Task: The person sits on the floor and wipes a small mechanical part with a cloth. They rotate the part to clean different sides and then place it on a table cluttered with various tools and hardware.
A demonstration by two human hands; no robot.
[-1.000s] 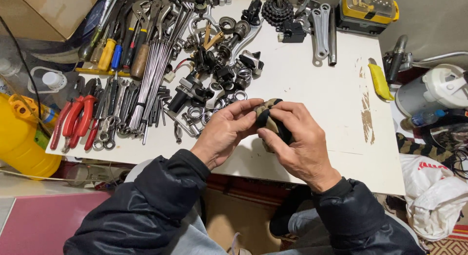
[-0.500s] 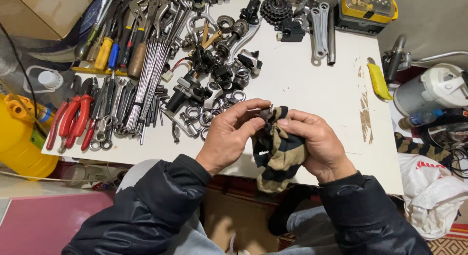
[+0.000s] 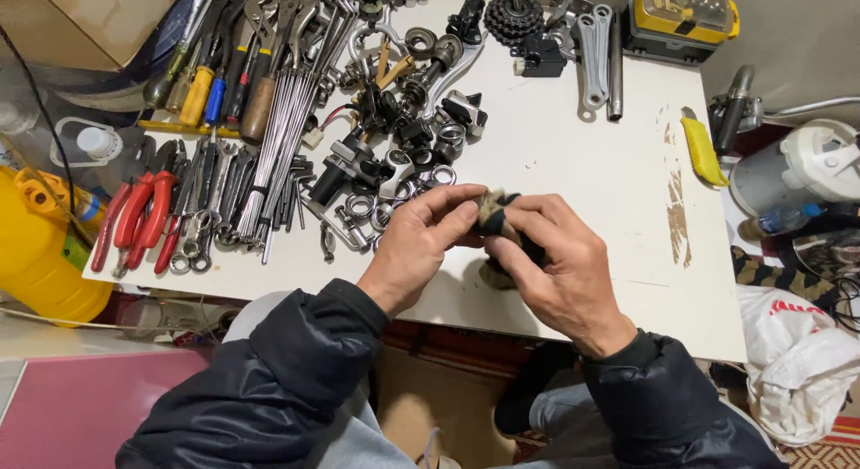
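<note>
My left hand [image 3: 419,245] and my right hand [image 3: 557,263] meet over the front edge of a white table [image 3: 573,164]. Between them they pinch a dirty tan and black rag [image 3: 495,215], bunched at the fingertips, with a fold hanging below my right palm. Whether a small part sits inside the rag is hidden. Just beyond my left fingers lies a heap of metal rings, nuts and black bicycle parts [image 3: 403,137].
Red-handled pliers [image 3: 134,218], wrenches and a bundle of steel spokes [image 3: 287,137] fill the table's left side. A sprocket cluster [image 3: 512,17], flat spanners [image 3: 591,43] and a yellow case [image 3: 685,17] sit at the back. A yellow jug [image 3: 36,245] stands left, a white bag [image 3: 797,361] right.
The rag, hanging open half a second ago, is now bunched tight between my fingertips. Both hands stay together near the table's front edge.
</note>
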